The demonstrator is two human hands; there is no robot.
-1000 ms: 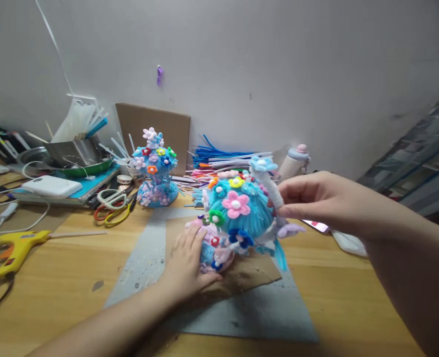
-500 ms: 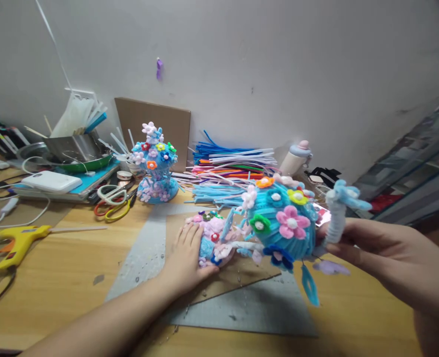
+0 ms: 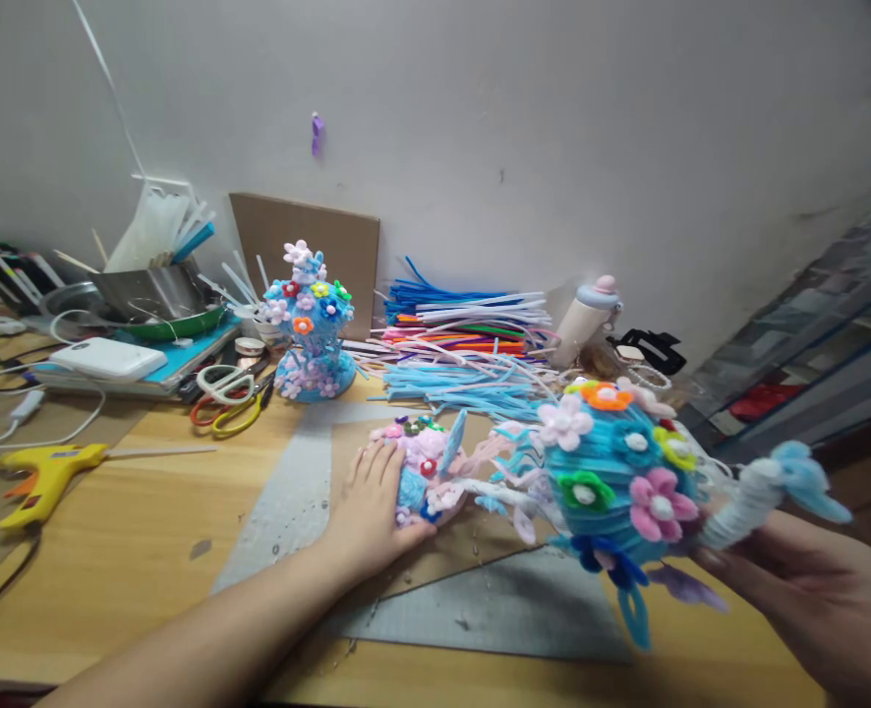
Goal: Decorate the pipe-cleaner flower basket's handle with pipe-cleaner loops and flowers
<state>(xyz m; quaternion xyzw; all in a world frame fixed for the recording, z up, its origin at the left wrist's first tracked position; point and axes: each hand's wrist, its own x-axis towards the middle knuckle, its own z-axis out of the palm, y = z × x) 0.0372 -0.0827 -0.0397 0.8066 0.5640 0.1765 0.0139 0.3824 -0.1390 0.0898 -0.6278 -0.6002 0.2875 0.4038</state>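
My left hand (image 3: 369,497) lies over the left side of a pink base (image 3: 432,477) covered in small pipe-cleaner flowers, with the thumb along its near edge. A pale stem (image 3: 498,492) with light blue and pink pieces runs from that base towards a blue pipe-cleaner ball (image 3: 605,482). Bright flowers in pink, green, yellow and orange dot the ball. At its right side, my right hand (image 3: 819,590) grips the ball piece near a white wrapped stalk (image 3: 737,506) with a light blue tip; some fingertips are hidden. Both pieces are above a cardboard sheet (image 3: 435,565).
A similar blue flowered ornament (image 3: 314,315) stands behind on the left. Bundles of pipe cleaners (image 3: 465,329) lie along the wall beside a bottle (image 3: 587,315). Scissors (image 3: 233,403) and a yellow glue gun (image 3: 52,477) are on the left. A grey mat (image 3: 539,615) lies under the cardboard.
My right hand has moved right and slightly down with the blue ball, drawing it away from the pink base. The left hand has stayed in place.
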